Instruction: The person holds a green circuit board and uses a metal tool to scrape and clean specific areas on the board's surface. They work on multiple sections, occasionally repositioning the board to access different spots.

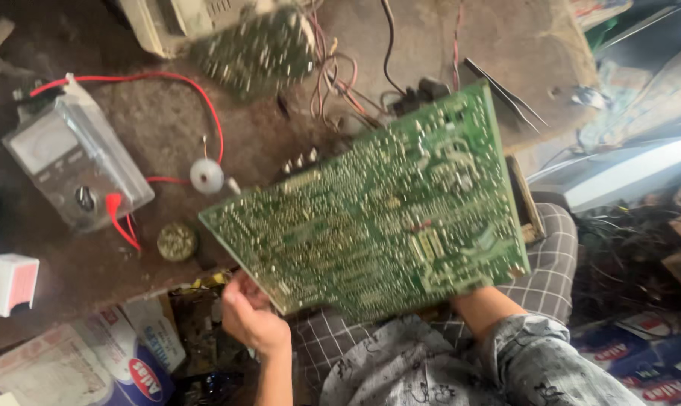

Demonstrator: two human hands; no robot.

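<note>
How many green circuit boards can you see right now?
2. The large circuit board is tilted, held at its lower left edge by the left hand; the right hand is hidden behind it. The smaller board lies on the bench at top. Others may be hidden.

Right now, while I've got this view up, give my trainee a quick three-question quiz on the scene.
1. True or false: the green circuit board lies flat on the workbench.
2. Which hand shows its fingers gripping the board's lower corner: A left hand, B right?
3. What colour are the leads on the meter?

Key: 1 false, it is held up, tilted, solder side to the camera. 2 A; the right hand is hidden behind the board. 3 red.
</note>
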